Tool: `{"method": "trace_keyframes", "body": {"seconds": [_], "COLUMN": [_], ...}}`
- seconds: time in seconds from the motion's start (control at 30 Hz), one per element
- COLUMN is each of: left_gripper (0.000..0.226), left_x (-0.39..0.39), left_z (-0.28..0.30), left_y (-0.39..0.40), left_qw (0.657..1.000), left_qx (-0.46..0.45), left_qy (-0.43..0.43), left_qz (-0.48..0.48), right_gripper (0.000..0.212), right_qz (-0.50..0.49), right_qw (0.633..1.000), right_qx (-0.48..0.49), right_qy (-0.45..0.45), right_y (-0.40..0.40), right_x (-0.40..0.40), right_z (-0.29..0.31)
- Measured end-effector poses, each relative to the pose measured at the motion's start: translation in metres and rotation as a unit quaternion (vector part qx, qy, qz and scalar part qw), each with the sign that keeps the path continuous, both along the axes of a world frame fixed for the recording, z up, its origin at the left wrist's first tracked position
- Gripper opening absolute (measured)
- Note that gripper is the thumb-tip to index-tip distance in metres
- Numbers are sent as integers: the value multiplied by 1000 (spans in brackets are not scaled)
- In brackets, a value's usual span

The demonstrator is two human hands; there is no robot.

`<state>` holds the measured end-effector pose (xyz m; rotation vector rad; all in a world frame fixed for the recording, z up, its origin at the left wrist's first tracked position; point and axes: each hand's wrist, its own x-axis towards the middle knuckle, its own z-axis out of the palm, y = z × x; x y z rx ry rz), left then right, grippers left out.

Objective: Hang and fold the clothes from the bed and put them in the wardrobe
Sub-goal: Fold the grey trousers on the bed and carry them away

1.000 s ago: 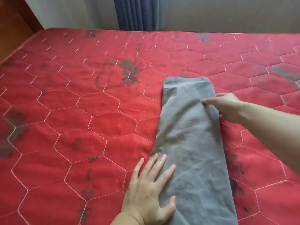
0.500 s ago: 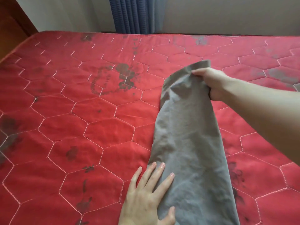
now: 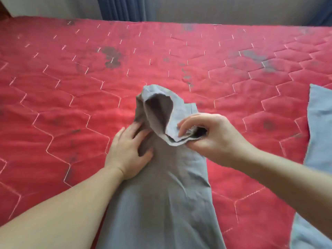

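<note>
A long grey garment (image 3: 161, 194) lies in a narrow strip down the middle of the red quilted bed (image 3: 71, 105). Its far end is lifted and curled back toward me over the strip. My right hand (image 3: 208, 139) pinches that far end between thumb and fingers, just above the strip. My left hand (image 3: 127, 151) rests flat on the garment's left edge at the fold line, fingers spread.
A light blue-grey cloth (image 3: 319, 159) lies on the bed at the right edge of view. A blue curtain (image 3: 122, 8) and a pale wall run behind the bed's far side.
My right hand gripped the garment's far end, lifted it and carried it back toward me. My left hand slid further up the strip. The camera came closer.
</note>
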<state>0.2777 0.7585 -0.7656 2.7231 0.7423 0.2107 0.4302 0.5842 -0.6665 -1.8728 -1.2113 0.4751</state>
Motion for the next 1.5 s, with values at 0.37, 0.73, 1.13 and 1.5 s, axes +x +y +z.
{"method": "trace_keyframes", "body": {"seconds": [0.37,0.73,1.13,1.5], "left_gripper": [52,54,12,57], "left_x": [-86,-165,-246,-263], "left_z": [26,61,44,37], "left_y": [-94,-176,-221,-254], "left_qw": [892,708,669,934], "left_qx": [-302,-622,-668,-275], "left_qy": [-187,-113,-51,-23], "left_qz": [280,316,322,227], "right_gripper": [20,19,31,33], "right_qz": [-31,-111,-229,-202], "right_qw": [991,994,891,917], "right_qx": [44,1,-305,-340], "right_qy": [-123,0,246,46], "right_y": [-128,-203,-206,-242], "right_x": [-144,-203,-222,-241], "right_z": [-82,-41,-41,-54]}}
